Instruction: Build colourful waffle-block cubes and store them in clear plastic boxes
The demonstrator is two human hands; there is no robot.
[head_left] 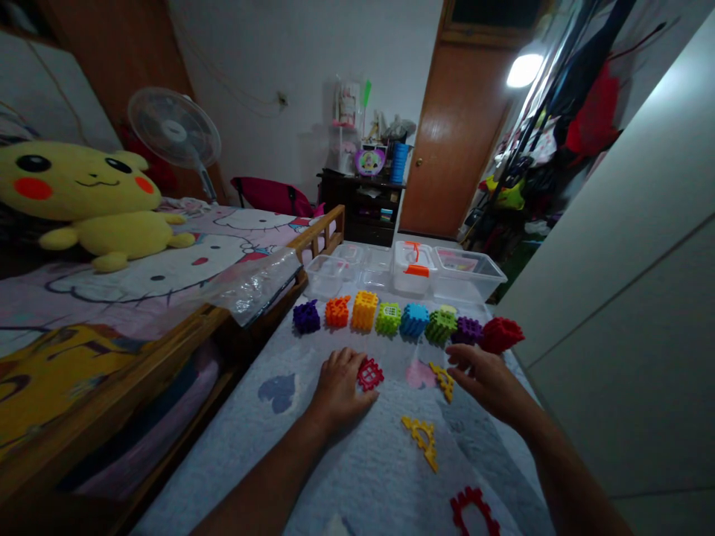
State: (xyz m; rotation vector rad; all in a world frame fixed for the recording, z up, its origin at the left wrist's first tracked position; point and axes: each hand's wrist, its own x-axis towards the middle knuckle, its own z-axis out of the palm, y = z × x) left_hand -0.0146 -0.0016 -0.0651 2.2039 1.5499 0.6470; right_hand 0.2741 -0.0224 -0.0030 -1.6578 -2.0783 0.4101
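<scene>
My left hand [342,385] is closed around the edge of a red toothed building piece [370,374] with a window grid, low over the cloth. Beside a yellow triangular toothed piece [443,381], my right hand [481,374] hovers with thumb and fingers apart and nothing visible in them. A second yellow triangular piece [423,441] lies flat nearer to me. At the bottom edge is a red toothed piece with a round opening [474,512], partly cut off. Just beyond my right hand stand a dark purple block [468,330] and a red block [503,334].
Several toothed blocks form a row across the cloth-covered table [240,447], among them a yellow block [364,311] and a blue block [415,320]. Behind them are clear plastic containers [469,274] and an orange-latched box [412,277]. A wooden bed rail [167,357] borders the left, a pale cabinet [625,335] the right.
</scene>
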